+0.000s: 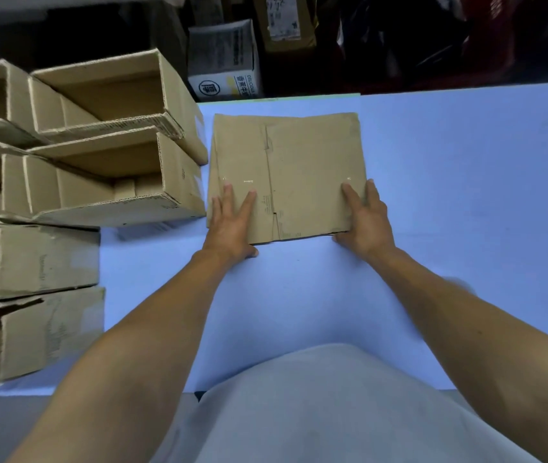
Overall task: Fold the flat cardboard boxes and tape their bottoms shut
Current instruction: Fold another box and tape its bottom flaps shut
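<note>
under both hands lies a flat cardboard box, unfolded, on the blue table. the left hand rests on its near left corner, fingers straight and spread over the cardboard, thumb tucked at the near edge. the right hand holds the near right corner, fingers laid flat on top and thumb at the edge beneath; whether it pinches the board i cannot tell. beyond the left hand's outer side stand folded boxes, stacked with open sides showing, touching the flat box's left edge. past the fingertips, off the table's far side, sits a white printed carton.
</note>
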